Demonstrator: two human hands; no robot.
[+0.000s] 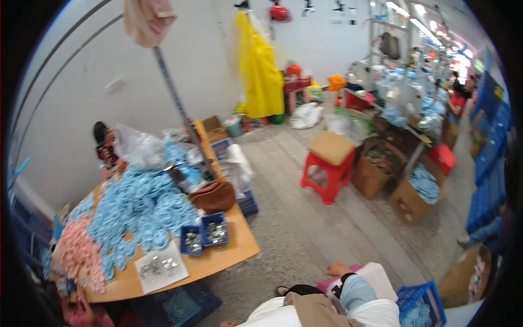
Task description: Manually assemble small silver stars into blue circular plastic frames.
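Observation:
My right hand (339,269) is at the lower middle, past a black band and a light blue sleeve (357,291). It lies beside something pink and white (376,275) whose kind I cannot make out. The hand is small and blurred, so its fingers cannot be read. Only a sliver of my left hand (229,324) shows at the lower edge, its fingers out of sight. To the left stands a wooden table (239,250) with a heap of light blue looped pieces (141,201), a pink heap (81,250), and small metal parts on a white sheet (159,267).
Two blue bins (215,229) of metal parts and a brown bag (212,196) sit on the table. A red stool (327,169) and cardboard boxes (411,199) stand ahead right. A blue crate (422,305) is at lower right. Another person's arm (81,297) shows at lower left.

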